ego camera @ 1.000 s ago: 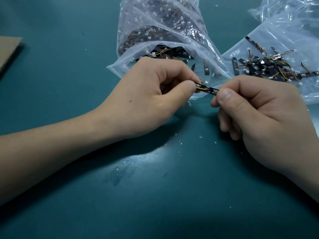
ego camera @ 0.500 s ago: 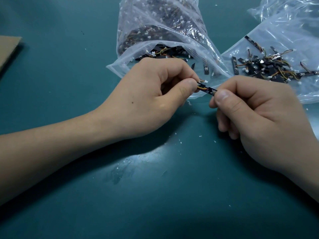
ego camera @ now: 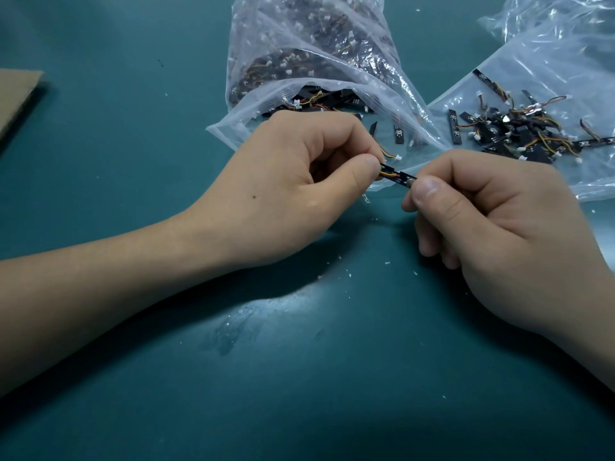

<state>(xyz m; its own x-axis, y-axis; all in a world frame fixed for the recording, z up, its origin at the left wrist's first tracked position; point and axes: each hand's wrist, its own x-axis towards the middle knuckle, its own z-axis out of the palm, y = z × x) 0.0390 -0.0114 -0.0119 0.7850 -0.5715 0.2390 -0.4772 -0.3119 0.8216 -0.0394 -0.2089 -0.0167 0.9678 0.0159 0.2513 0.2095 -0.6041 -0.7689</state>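
Right hand [ego camera: 499,224] nudged toward left hand [ego camera: 293,184]; both grips pinch black strip [ego camera: 397,174], long axis left-right, right end lower

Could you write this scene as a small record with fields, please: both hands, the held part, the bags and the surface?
Left hand: pinches one end of the small black circuit strip with coloured wires
Right hand: pinches its other end
Middle clear plastic bag: open, full of similar strips
Right clear plastic bag: with a loose pile of strips
Surface: teal table, brown cardboard at left edge
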